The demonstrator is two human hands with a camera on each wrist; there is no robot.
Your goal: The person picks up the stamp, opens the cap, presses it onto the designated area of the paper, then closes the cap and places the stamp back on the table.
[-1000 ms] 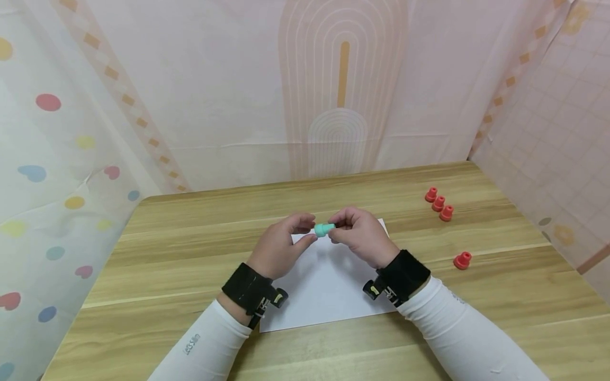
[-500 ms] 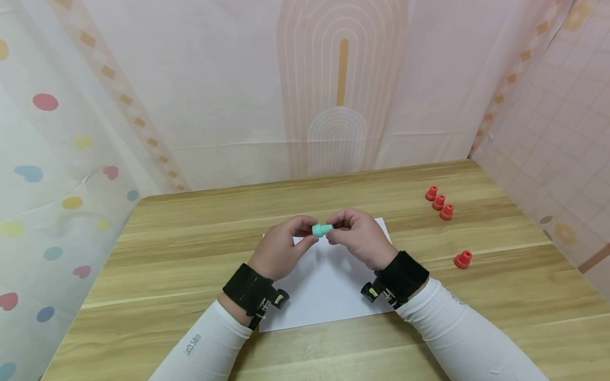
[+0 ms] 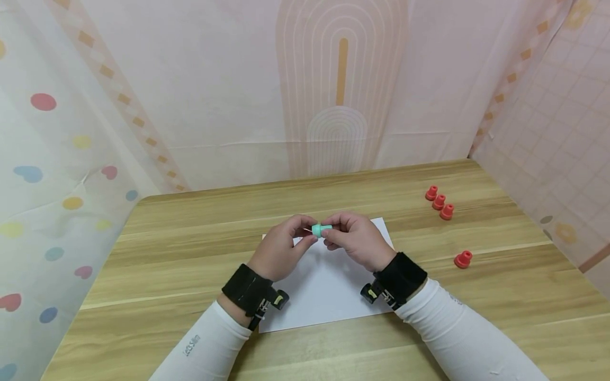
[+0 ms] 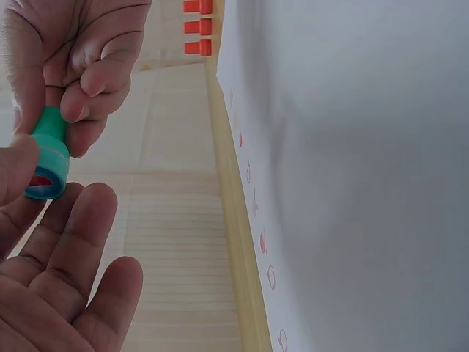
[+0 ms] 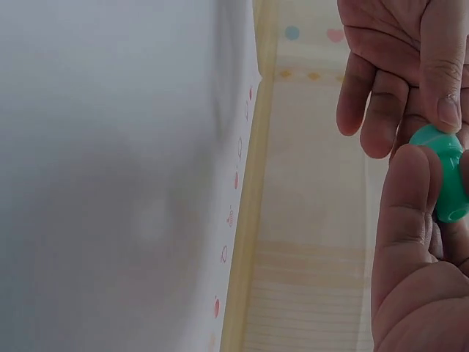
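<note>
A small teal stamp [image 3: 321, 229] is held level above a white sheet of paper [image 3: 329, 288] at mid-table. My left hand [image 3: 308, 231] pinches its wider end between thumb and forefinger, and the other fingers hang loose. My right hand [image 3: 330, 231] grips the narrower end with curled fingers. In the left wrist view the teal stamp [image 4: 47, 155] shows a red face inside its wide end. The right wrist view catches the teal stamp [image 5: 445, 170] between the fingertips of both hands. Small red marks [image 4: 253, 205] run along the paper's edge.
Three red stamps [image 3: 439, 202] stand in a row at the back right of the wooden table [image 3: 167, 243]. One more red stamp [image 3: 463, 260] sits alone nearer the right edge. Patterned curtains enclose the table on three sides.
The right hand has slid a little left along the stamp, so less teal shows between the hands. The left hand has barely moved.
</note>
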